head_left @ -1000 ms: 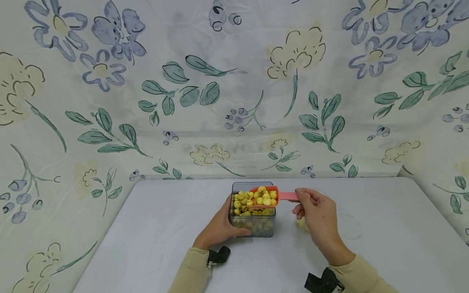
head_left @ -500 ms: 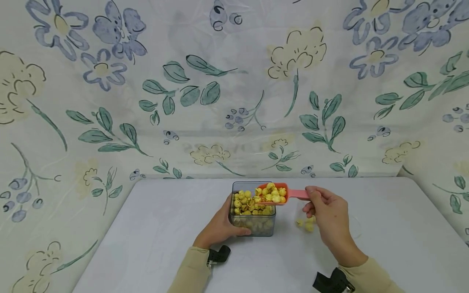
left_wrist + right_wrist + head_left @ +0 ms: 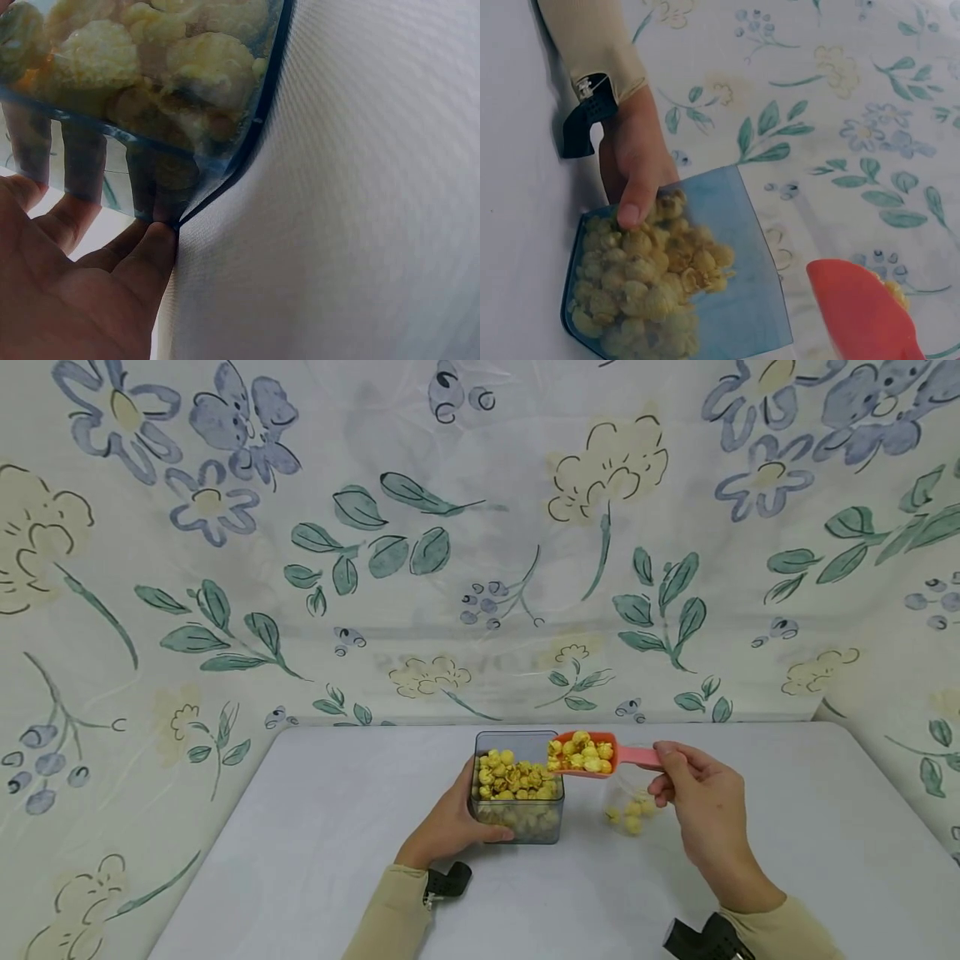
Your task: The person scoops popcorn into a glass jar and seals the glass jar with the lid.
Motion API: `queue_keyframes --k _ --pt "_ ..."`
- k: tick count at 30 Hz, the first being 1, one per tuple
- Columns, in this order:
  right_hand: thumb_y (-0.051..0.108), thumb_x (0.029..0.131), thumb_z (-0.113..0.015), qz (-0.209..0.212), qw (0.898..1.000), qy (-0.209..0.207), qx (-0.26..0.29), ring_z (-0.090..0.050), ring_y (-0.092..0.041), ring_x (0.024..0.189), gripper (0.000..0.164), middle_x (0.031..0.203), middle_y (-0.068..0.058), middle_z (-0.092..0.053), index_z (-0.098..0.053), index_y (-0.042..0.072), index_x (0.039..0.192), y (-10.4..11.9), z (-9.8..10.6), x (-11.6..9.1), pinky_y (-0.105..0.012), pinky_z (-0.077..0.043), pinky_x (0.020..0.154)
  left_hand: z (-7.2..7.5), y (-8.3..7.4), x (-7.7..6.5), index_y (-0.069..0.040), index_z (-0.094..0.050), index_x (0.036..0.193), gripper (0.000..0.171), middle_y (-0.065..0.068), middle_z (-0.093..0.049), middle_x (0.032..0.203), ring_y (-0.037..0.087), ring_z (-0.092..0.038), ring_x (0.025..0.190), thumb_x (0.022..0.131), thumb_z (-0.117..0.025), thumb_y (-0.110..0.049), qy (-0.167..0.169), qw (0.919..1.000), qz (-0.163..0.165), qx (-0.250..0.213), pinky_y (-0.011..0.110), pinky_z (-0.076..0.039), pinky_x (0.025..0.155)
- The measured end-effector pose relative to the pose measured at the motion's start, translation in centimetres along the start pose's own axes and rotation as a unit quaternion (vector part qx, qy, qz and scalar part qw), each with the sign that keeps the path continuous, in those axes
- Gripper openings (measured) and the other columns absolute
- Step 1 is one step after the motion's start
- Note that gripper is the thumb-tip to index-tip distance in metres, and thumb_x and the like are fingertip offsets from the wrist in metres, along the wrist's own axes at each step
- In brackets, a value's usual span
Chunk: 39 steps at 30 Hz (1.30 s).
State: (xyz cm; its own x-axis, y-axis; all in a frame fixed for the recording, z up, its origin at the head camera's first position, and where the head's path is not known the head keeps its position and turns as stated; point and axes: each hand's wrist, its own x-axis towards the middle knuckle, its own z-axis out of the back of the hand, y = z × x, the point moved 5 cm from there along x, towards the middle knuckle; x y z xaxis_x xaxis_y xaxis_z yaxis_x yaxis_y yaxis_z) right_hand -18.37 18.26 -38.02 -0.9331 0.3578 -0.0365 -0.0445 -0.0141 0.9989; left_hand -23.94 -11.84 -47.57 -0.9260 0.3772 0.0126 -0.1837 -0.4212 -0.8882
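My left hand [image 3: 459, 823] grips the left side of a clear bluish plastic container [image 3: 519, 823] standing on the table, thumb across its front. Yellow popcorn [image 3: 513, 779] partly fills it. In the left wrist view several fingers [image 3: 71, 221] show against its wall. My right hand [image 3: 714, 817] pinches the pink handle of an orange-red scoop [image 3: 618, 755] heaped with popcorn. The scoop's front end overlaps the container's right rim in the head view. From the right wrist, the scoop [image 3: 864, 311] shows its underside beside the container [image 3: 744, 259]; the right hand itself is out of that frame.
A transparent round dish with several popcorn pieces [image 3: 633, 815] sits on the white table [image 3: 337, 827], right of the container and partly behind my right hand. A floral cloth [image 3: 480, 568] hangs at the back and sides.
My right hand has moved right, carrying the loaded scoop from over the container to its right rim. More of the popcorn in the dish shows. My left hand keeps its grip.
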Motion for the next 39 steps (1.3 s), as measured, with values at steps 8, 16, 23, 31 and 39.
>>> queue_keyframes --k 8,16,23,31,39 --pt "0.036 0.090 -0.057 -0.028 0.999 -0.015 -0.018 -0.056 -0.011 0.059 0.050 0.082 0.003 -0.066 -0.056 -0.002 0.122 0.6 1.5 -0.3 -0.019 -0.052 0.059 0.1 0.0 0.2 -0.030 -0.001 0.149 0.126 -0.012 -0.025 0.147 0.015 -0.027 0.134 0.058 -0.087 -0.040 0.001 1.0000 -0.007 -0.005 0.047 -0.025 0.107" --pt "0.034 0.088 -0.060 -0.038 0.998 -0.041 0.013 -0.056 -0.011 0.058 0.051 0.079 0.002 -0.065 -0.055 -0.003 0.122 0.4 3.0 0.0 -0.018 -0.051 0.056 0.1 -0.2 -0.1 -0.027 -0.001 0.150 0.126 -0.006 -0.024 0.149 0.019 -0.026 0.135 0.059 -0.086 -0.042 -0.001 1.0000 -0.001 0.008 0.048 -0.024 0.107" --pt "0.033 0.088 -0.061 -0.035 0.998 -0.055 0.017 -0.056 -0.011 0.057 0.050 0.076 0.002 -0.064 -0.055 -0.004 0.121 0.2 4.2 0.1 -0.018 -0.051 0.055 0.1 0.0 -0.1 -0.029 -0.001 0.150 0.126 -0.009 -0.024 0.149 0.018 -0.025 0.135 0.058 -0.086 -0.044 -0.001 0.9999 0.000 0.010 0.048 -0.024 0.107" --pt "0.032 0.087 -0.063 -0.034 0.997 -0.060 0.035 -0.056 -0.012 0.056 0.051 0.076 0.001 -0.065 -0.055 -0.005 0.120 -0.2 5.3 0.1 -0.018 -0.051 0.054 0.1 0.0 -0.1 -0.028 -0.001 0.150 0.126 -0.010 -0.025 0.148 0.017 -0.026 0.134 0.058 -0.086 -0.043 0.003 1.0000 -0.004 -0.001 0.048 -0.023 0.108" --pt "0.030 0.085 -0.065 -0.033 0.995 -0.068 0.068 -0.057 -0.012 0.055 0.047 0.076 0.001 -0.066 -0.056 -0.004 0.117 -0.6 6.4 0.2 -0.018 -0.051 0.053 0.0 -0.1 -0.2 -0.029 -0.001 0.150 0.126 -0.011 -0.025 0.147 0.015 -0.026 0.134 0.058 -0.087 -0.041 0.005 0.9999 -0.004 -0.009 0.047 -0.023 0.108"
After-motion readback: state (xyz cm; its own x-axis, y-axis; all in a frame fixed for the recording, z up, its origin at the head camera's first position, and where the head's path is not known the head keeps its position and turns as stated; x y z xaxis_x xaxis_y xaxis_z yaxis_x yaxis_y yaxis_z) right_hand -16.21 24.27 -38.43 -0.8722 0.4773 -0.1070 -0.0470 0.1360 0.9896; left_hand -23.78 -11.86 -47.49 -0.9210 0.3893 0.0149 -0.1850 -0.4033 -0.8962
